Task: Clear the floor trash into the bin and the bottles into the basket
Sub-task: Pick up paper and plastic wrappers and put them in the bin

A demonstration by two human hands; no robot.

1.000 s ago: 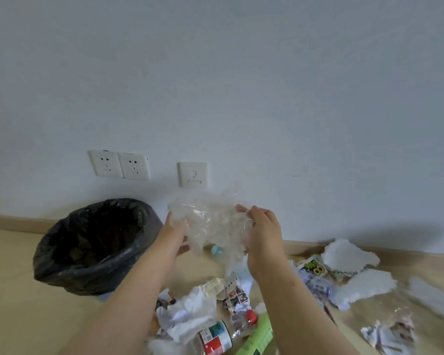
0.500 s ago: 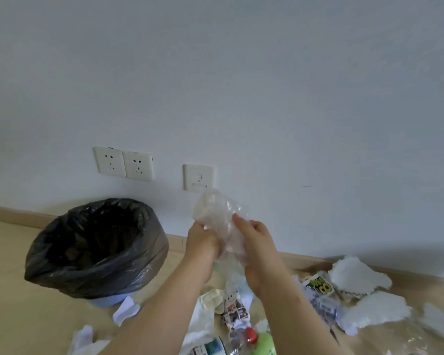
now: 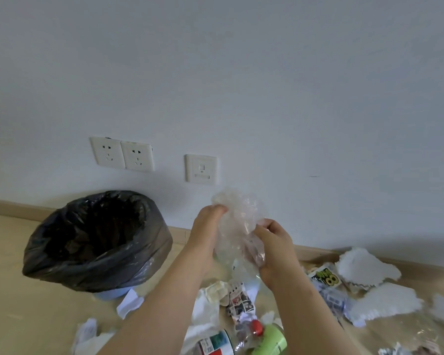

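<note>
The bin (image 3: 92,267), lined with a black bag and with its mouth open upward, stood against the baseboard (image 3: 10,204) at 9 o'clock from the hands, apart from them, with open air between its rim and the left forearm. Plain wood floor (image 3: 23,303) ran out from the bin toward 8 o'clock. The litter crowded in from 6 o'clock round to 4 o'clock.

Both hands were raised in front of the wall. The left hand (image 3: 205,226) had its fingers curled into the top of a wad of clear plastic wrap (image 3: 237,213). The right hand (image 3: 274,249) pinched the wad's lower side from 3 o'clock. The wrap was held off the floor between them, just right of the bin.

At 6 o'clock a green bottle (image 3: 271,340) and a red-capped bottle (image 3: 255,329) lay close together among crumpled paper (image 3: 130,302). The frame edge cut off the green one, and the forearms covered part of the pile. White foam pieces (image 3: 367,265) lay at 4 o'clock near the baseboard. The wrap's lower folds blurred into the litter behind it, so its full extent was hard to make out.
</note>
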